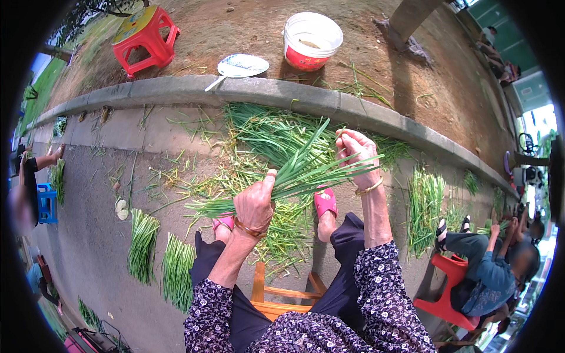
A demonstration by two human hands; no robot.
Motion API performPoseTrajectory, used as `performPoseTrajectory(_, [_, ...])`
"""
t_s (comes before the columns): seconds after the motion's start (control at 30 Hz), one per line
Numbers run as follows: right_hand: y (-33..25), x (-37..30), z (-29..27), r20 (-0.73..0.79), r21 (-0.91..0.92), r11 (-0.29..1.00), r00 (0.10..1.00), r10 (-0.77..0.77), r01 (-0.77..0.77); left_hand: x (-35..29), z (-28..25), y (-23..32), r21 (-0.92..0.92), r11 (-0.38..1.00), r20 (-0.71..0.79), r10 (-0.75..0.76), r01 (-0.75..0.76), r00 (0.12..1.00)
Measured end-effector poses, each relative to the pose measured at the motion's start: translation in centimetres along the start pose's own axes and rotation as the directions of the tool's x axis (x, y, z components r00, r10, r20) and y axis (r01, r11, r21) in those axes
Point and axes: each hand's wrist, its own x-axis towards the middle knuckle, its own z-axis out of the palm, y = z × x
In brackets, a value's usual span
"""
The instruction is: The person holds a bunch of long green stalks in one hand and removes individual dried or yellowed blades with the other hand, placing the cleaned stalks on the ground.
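My left hand [254, 203] is closed around a bunch of long, flat green leaves, garlic chives [300, 173] by their look. Their blades fan out toward my right hand [358, 154], some reaching past its wrist. That hand is raised, thumb and fingertips pinched together; whatever is between them is too small to make out. Beyond and below the hands, a loose heap of the same chives [276, 132] lies on the pavement against the kerb. Cut, yellowish scraps [282, 235] are strewn between my feet in pink shoes [325, 202].
Sorted bundles [143, 246] lie at left, more chives [426, 206] at right. Past the kerb [276, 88] are a hand fan [243, 66], a white-and-red bucket [312, 41] and a red stool [147, 38]. A person sits on a red chair [450, 288] at right; others are at left.
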Motion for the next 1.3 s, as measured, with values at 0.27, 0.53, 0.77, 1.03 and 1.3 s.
performPoseTrajectory(0.27, [-1.9,-0.3,-0.3,-0.098,0.070,0.997,0.995,-0.037,0.044,-0.1,-0.2,-0.1,0.095,0.995,0.002,0.027,-0.027,1.000])
performPoseTrajectory(0.53, [-4.2,-1.5,-2.1,0.205,0.514,0.841,0.928,-0.313,0.170,0.0,-0.1,-0.5,0.271,0.962,0.013,0.010,-0.013,1.000])
performPoseTrajectory(0.77, [-2.7,-3.2,2.9,0.299,-0.386,0.915,0.923,0.242,-0.114,0.2,-0.1,-0.1,0.275,0.961,0.038,-0.017,0.006,0.999])
performPoseTrajectory(1.03, [-1.6,-2.9,2.8,0.299,-0.357,0.916,0.906,0.298,-0.183,0.3,-0.4,-0.3,0.265,0.964,0.012,-0.019,0.015,1.000])
performPoseTrajectory(1.3, [-2.5,-1.5,0.8,0.179,0.169,0.985,0.984,0.012,-0.043,0.2,-0.7,-0.5,0.255,0.967,-0.014,-0.023,0.025,1.000])
